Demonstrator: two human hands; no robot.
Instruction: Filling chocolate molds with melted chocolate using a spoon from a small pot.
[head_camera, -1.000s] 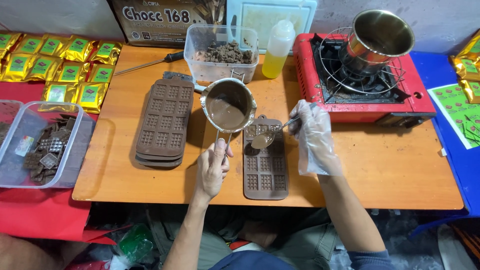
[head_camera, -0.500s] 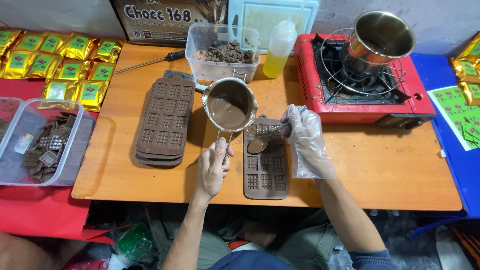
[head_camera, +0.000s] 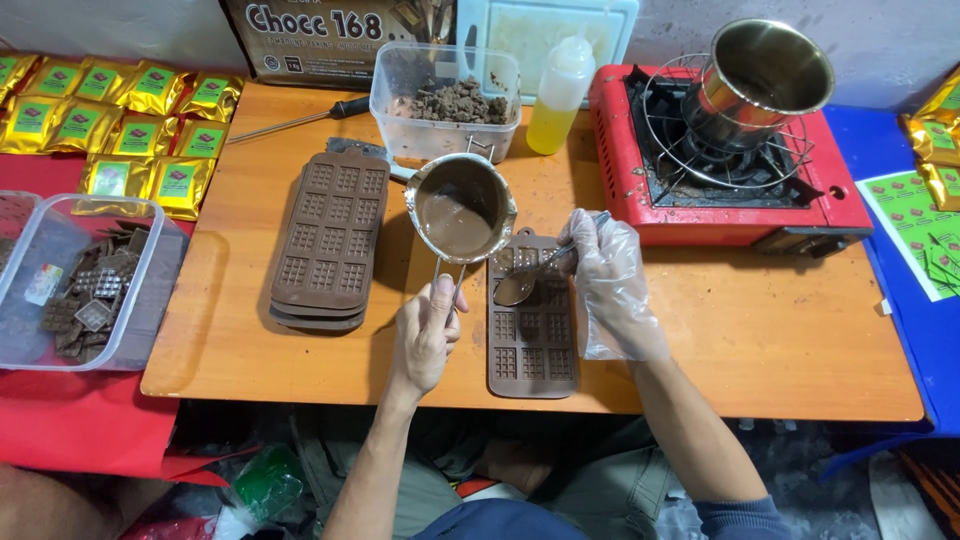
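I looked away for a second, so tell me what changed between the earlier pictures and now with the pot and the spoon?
Little changed. The right hand, in a clear glove, brought the spoon slightly lower over the brown mould, nearer the small pot of melted chocolate. The left hand kept hold of the pot's handle. The stack of moulds, tub of chocolate pieces and red stove stayed put.

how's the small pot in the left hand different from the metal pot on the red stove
The small pot holds melted brown chocolate; the pot on the stove looks empty. The small pot is held above the wooden table by its handle in the left hand; the stove pot sits tilted on the wire rack of the red stove, untouched. The stove pot looks taller. Both are shiny metal.
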